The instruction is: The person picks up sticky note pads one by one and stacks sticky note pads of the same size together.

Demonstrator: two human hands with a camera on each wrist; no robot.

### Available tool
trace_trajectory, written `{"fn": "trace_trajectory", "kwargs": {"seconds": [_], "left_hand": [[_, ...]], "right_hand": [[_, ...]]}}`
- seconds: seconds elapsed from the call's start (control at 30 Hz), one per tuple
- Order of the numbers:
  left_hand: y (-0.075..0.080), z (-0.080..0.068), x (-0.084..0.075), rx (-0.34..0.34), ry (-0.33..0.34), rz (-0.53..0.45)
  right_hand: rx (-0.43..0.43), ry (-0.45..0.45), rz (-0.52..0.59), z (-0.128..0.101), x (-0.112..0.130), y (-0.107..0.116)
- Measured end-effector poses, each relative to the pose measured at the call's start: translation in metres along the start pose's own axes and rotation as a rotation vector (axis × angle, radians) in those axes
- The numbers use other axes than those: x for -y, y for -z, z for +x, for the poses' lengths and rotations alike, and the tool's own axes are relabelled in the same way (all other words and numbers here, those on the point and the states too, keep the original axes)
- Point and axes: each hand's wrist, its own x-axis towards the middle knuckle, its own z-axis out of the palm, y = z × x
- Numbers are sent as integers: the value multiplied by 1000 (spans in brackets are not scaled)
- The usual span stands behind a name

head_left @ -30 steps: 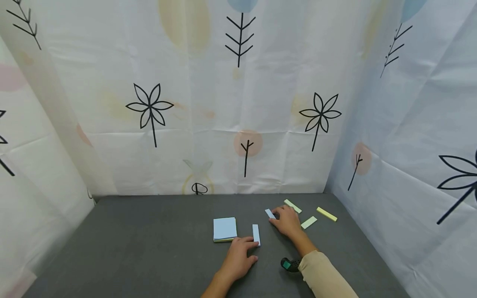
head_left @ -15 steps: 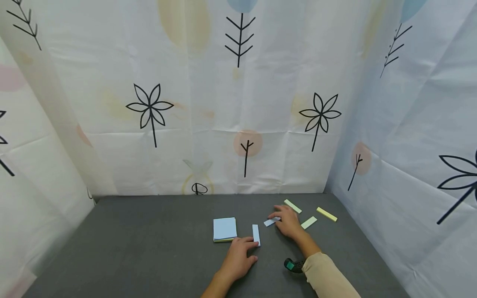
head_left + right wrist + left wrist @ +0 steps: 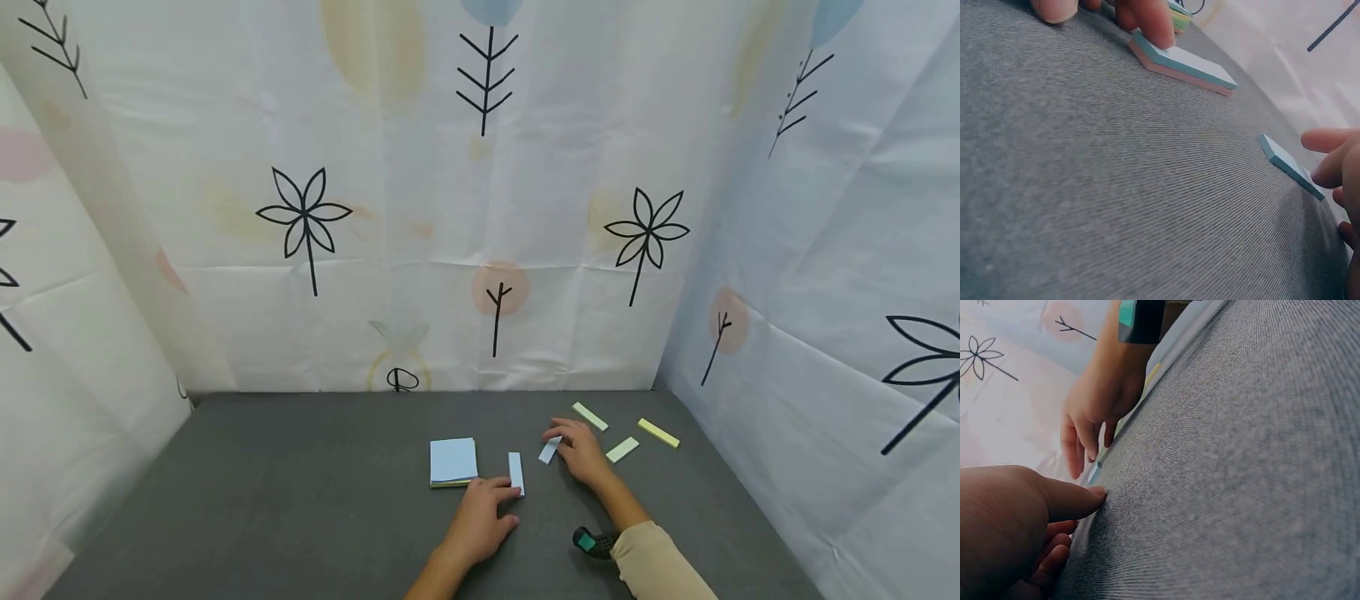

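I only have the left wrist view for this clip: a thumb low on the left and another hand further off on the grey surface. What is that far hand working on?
Observer: The right hand has its fingertips on a small blue strip that lies slanted on the table.
Operator: And the hand my camera is on?
Observer: The left hand touches the near end of a second blue strip.
Operator: Anything else nearby?
Observer: A square blue pad sits just left of that strip, apart from it.
Operator: Other strips?
Observer: Three yellow-green strips lie beyond the right hand.
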Motion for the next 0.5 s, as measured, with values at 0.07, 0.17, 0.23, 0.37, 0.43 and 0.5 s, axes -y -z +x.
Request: {"fn": "trace_trajectory", "kwargs": {"seconds": [0.07, 0.17, 0.23, 0.37, 0.43, 0.5], "left_hand": [[1, 0, -1, 10, 10, -2], [2, 1, -2, 20, 15, 0], [2, 1, -2, 24, 16, 4], [2, 0, -2, 25, 10, 9], [2, 0, -2, 21, 6, 7], [2, 0, -3, 21, 5, 6]], "right_hand": [[-5, -8, 7, -2, 2, 1], [21, -36, -16, -5, 5, 2], [45, -44, -46, -8, 7, 2], [90, -28, -124, -12, 10, 3], [107, -12, -161, -13, 10, 3], [120, 12, -205, -13, 10, 3]]}}
